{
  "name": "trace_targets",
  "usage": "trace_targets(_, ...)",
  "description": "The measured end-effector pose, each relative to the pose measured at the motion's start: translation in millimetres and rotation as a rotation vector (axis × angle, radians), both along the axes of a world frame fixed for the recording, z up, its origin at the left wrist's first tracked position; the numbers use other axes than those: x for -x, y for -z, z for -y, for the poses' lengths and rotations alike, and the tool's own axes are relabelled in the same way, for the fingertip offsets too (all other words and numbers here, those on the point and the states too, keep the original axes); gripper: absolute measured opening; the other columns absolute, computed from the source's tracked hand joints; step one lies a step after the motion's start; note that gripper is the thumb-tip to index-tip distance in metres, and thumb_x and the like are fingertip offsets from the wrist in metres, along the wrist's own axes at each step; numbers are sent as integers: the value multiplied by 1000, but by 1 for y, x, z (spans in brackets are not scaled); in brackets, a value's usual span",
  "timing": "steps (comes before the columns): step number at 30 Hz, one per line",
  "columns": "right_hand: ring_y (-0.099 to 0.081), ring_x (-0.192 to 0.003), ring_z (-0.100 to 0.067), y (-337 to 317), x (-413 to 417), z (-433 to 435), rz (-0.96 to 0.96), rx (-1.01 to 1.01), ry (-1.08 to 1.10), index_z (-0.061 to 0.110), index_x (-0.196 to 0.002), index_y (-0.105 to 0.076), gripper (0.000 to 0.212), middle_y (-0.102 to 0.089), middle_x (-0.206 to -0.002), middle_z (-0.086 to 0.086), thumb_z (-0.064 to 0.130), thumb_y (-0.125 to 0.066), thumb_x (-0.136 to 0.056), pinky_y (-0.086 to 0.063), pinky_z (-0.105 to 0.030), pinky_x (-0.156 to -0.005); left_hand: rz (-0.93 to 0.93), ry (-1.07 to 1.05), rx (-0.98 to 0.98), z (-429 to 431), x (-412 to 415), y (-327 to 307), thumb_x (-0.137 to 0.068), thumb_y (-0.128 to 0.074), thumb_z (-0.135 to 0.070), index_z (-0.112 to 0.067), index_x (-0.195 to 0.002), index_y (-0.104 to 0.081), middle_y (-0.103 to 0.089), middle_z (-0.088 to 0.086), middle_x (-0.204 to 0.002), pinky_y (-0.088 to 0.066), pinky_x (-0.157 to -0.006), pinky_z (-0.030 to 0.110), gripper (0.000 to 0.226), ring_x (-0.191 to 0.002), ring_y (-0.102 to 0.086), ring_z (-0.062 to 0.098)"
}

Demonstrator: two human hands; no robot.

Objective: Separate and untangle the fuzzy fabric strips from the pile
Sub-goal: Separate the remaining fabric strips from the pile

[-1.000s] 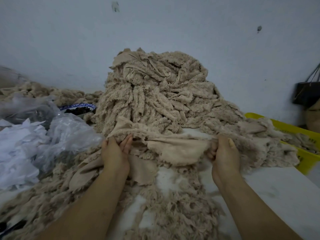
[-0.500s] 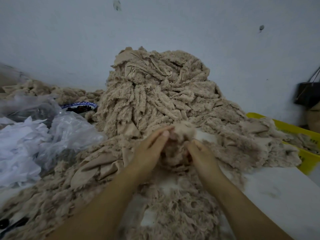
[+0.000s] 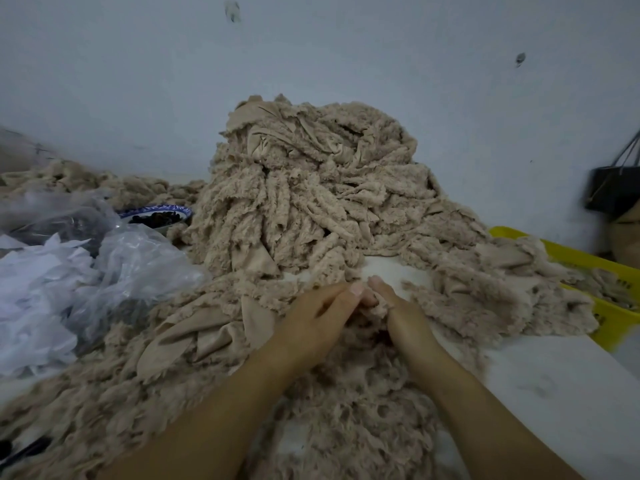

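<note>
A tall pile of beige fuzzy fabric strips [image 3: 311, 199] rises against the wall at the centre. More loose strips [image 3: 349, 420] spread over the table towards me. My left hand [image 3: 311, 317] and my right hand [image 3: 398, 306] meet just below the pile's foot, fingertips together. Between them they pinch a small bunched piece of fuzzy strip [image 3: 375, 308], which my right hand's fingers curl round. Most of that piece is hidden by my fingers.
Clear plastic bags with white scraps [image 3: 52, 282] lie at the left. A blue-rimmed bowl [image 3: 156, 216] sits behind them. A yellow crate [image 3: 609, 271] holding more strips stands at the right, with a dark bag [image 3: 613, 192] beyond. White table surface [image 3: 554, 393] shows at the lower right.
My hands, first wide apart stretching a strip, came together at the centre. Since then they have dropped lower and closer, bunching the piece small between the fingertips.
</note>
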State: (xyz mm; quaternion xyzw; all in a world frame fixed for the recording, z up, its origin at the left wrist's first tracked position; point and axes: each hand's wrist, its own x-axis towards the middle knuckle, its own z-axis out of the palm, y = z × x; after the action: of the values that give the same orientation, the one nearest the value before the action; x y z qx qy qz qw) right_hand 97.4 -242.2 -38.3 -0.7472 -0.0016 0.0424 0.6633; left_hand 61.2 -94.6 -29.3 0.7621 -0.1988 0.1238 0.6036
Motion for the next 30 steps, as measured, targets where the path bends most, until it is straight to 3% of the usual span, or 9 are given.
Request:
trace_targets(6,-50,-71,-21,-7,3,4,241,-139,120,11,-83,-53,34,-52,-79,-10,41,-52,-100,-43,-37,-67,-53,-167,-112,-5,-9,4,-102,-45,-44,-22,-88,-70,-68,-3,-93,-54,-89,43,35,-89,-66,12)
trace_targets(10,-64,-62,-17,-9,6,1,247,-236,-12,13,-88,-54,10,-67,-72,-6,17,-55,-98,-53,-26,-57,-348,-171,-256,-9,-14,12,-85,-30,-82,-43,-116,-67,-57,-26,-114,-37,-107,33,62,-109,-50,1)
trace_targets(14,-65,-70,-19,-2,7,-8,241,-184,-168,28,-81,-61,7,-69,-78,-4,22,-57,-83,-52,-28,-62,-493,-27,307,-7,-17,14,-81,-59,-70,-29,-116,-72,-69,-6,-123,-47,-103,31,55,-118,-61,13)
trace_targets(19,-59,-79,-35,1,8,-9,219,-1,-231,22,-112,-54,39,-61,-96,-18,43,-48,-79,-45,-34,-70,-482,-7,893,-23,-29,5,-95,-60,-20,-11,-103,-70,-72,4,-91,-54,-70,25,16,-80,-69,13)
trace_targets(21,-55,-69,-10,2,5,-6,209,6,-201,21,-106,-53,32,-60,-98,-11,40,-46,-81,-44,-31,-69,-520,-2,1017,-29,-32,3,-96,-57,-18,-10,-95,-73,-69,1,-83,-53,-68,24,18,-72,-65,11)
trace_targets(23,-60,-98,-2,2,5,-5,198,14,-212,29,-105,-58,20,-63,-89,3,32,-45,-90,-46,-23,-67,-536,8,1139,-35,-33,0,-96,-55,-14,-9,-80,-74,-70,3,-76,-57,-65,27,25,-67,-68,14)
trace_targets(25,-64,-77,8,4,4,-4,204,16,-256,51,-91,-66,27,-67,-82,25,33,-46,-89,-47,-11,-62,-530,14,1184,-39,-33,-3,-96,-53,-12,-8,-72,-77,-73,6,-74,-58,-58,27,34,-64,-71,15)
trace_targets(28,-48,-54,6,3,5,-6,201,20,-243,42,-59,-56,20,-51,-59,26,36,-47,-76,-37,-8,-48,-590,58,1120,-37,-25,-8,-91,-58,-22,-6,-94,-81,-76,13,-101,-60,-75,35,27,-89,-75,23)
trace_targets(30,-49,-62,-1,6,5,-7,180,12,-237,30,-62,-49,14,-52,-69,18,35,-49,-74,-38,-20,-55,-654,68,1051,-33,-22,-8,-87,-61,-32,-6,-113,-74,-71,16,-117,-58,-87,39,39,-106,-70,28)
